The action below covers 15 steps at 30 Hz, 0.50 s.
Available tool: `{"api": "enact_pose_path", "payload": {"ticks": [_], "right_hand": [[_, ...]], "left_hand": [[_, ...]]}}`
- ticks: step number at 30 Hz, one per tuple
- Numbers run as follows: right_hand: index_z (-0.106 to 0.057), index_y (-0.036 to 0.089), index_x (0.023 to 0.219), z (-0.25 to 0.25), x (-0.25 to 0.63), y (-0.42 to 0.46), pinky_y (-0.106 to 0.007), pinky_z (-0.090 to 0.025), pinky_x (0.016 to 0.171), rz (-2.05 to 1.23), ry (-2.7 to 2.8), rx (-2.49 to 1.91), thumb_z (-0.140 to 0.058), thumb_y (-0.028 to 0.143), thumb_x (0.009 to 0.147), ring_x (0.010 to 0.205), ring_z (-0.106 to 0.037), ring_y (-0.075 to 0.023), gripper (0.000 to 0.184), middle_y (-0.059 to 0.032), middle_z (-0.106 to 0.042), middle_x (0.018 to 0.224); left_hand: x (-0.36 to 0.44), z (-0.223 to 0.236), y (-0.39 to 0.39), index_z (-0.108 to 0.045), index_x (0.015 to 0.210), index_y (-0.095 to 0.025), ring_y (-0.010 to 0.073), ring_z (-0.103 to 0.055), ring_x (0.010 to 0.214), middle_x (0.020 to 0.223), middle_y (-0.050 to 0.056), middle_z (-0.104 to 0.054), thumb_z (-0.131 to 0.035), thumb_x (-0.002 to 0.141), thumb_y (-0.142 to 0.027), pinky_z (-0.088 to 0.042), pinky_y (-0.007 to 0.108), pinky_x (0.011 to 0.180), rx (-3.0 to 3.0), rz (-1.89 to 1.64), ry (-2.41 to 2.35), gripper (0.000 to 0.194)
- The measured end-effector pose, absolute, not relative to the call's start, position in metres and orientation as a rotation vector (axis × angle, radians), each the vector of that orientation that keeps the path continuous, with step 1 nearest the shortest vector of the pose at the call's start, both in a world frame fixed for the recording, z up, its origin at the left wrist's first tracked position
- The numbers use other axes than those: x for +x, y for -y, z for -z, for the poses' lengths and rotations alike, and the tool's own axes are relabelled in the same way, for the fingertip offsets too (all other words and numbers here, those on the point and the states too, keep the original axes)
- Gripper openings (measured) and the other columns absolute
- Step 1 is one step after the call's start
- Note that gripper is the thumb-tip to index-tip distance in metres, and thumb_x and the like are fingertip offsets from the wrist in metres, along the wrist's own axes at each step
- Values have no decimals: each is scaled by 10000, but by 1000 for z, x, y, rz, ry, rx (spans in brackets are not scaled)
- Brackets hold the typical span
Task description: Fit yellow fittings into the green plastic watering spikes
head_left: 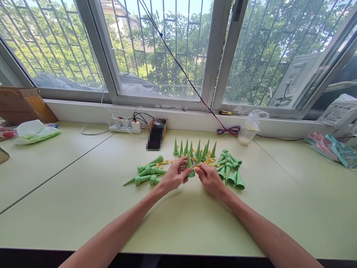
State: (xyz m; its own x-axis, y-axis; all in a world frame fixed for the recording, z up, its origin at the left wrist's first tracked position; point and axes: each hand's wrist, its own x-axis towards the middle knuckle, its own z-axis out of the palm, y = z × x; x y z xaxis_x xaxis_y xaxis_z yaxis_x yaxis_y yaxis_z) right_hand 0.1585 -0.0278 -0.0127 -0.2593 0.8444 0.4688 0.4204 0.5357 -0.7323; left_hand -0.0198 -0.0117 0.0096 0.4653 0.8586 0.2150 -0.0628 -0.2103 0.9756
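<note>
My left hand [175, 175] is closed around a green plastic watering spike [189, 160], held upright with its point up and its wide capped end low. Against the side of that spike, my right hand [209, 179] pinches a small yellow plastic piece [196, 168]; whether it sits in the spike I cannot tell. Behind my hands, several green spikes [175, 147] stand upright in rows. Loose yellow pieces [209, 161] lie among them. More green spikes lie on their sides left of my left hand [143, 179] and in a heap right of my right hand [228, 169].
The pale green table [178, 227] runs up to the window ledge. Along its back are a power strip [125, 128], a small open box [163, 124], a bundled red-and-black cable [230, 131] and a plastic cup [246, 136]. Plastic packages [333, 149] lie far right.
</note>
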Motion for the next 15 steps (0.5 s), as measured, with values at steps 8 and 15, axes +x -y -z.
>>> {"api": "enact_pose_path", "payload": {"ticks": [8, 15], "right_hand": [[-439, 190, 658, 16, 157, 26, -231, -293, 516, -561, 1814, -1059, -388, 369, 977, 493, -359, -100, 369, 49, -394, 535], [-417, 188, 603, 13, 154, 28, -237, -291, 511, -566, 1791, -1089, -348, 395, 982, 488, -379, -103, 436, 33, -410, 524]], "left_hand": [[-16, -2, 16, -491, 1143, -179, 62, -439, 541, 844, 23, -554, -590, 865, -398, -403, 194, 437, 1644, -1011, -732, 367], [-14, 0, 18, -505, 1142, -175, 70, -409, 519, 662, -33, -475, -540, 896, -337, -386, 188, 460, 1865, -1006, -793, 297]]}}
